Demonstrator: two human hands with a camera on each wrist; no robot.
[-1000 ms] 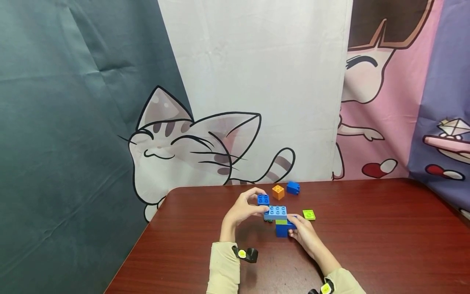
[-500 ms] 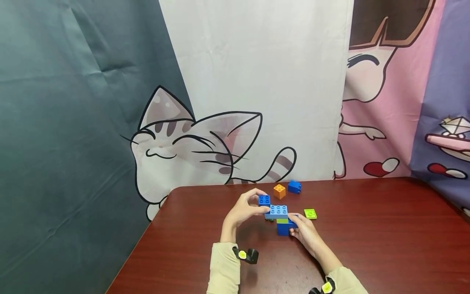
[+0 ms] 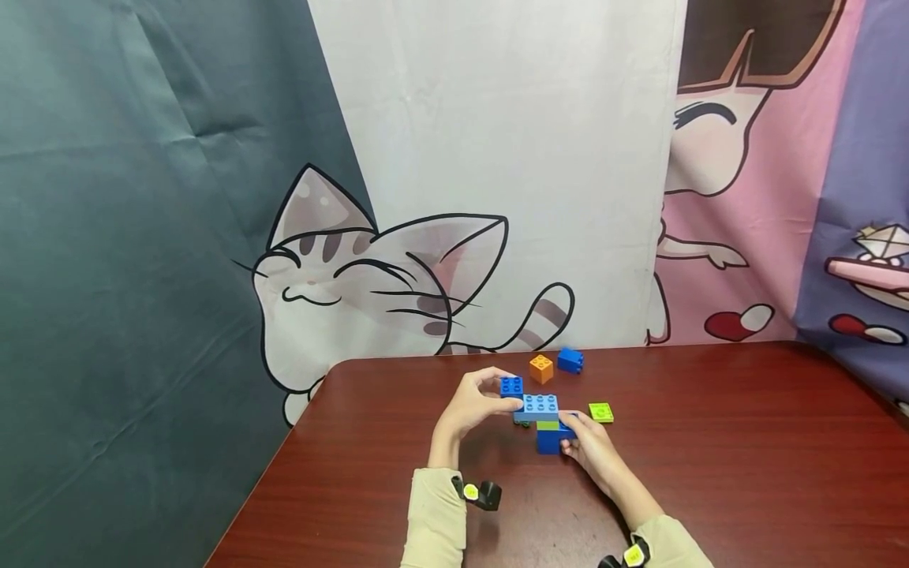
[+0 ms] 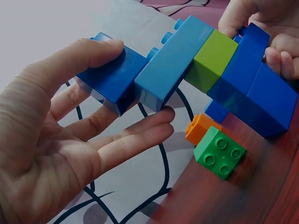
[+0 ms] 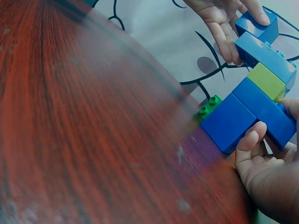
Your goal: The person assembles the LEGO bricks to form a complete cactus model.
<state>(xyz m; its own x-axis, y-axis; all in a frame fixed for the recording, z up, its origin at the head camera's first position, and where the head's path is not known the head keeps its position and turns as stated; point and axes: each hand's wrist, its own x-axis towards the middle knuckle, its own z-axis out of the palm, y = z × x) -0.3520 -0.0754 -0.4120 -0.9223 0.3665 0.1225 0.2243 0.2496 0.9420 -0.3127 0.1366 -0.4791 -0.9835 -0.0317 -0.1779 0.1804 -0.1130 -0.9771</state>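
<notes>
My left hand (image 3: 466, 408) pinches a dark blue toy building brick (image 4: 117, 70) between thumb and fingers, at the upper left end of a stepped stack. Below that brick is a longer light blue brick (image 4: 175, 60), with studs showing beside the dark one. A lime brick (image 4: 215, 60) sits under the light blue one. Lower still come a dark blue brick (image 5: 264, 109) and another dark blue brick (image 5: 229, 123) at the bottom. My right hand (image 3: 595, 451) grips this lower blue part from the right, thumb on top. The stack is held up over the table.
On the brown table (image 3: 341, 489) behind the hands lie an orange brick (image 3: 541, 368) and a blue brick (image 3: 570, 360). A flat lime piece (image 3: 600, 412) lies to the right. The green brick (image 4: 219, 151) is partly hidden behind the stack in the head view. A printed cloth hangs behind.
</notes>
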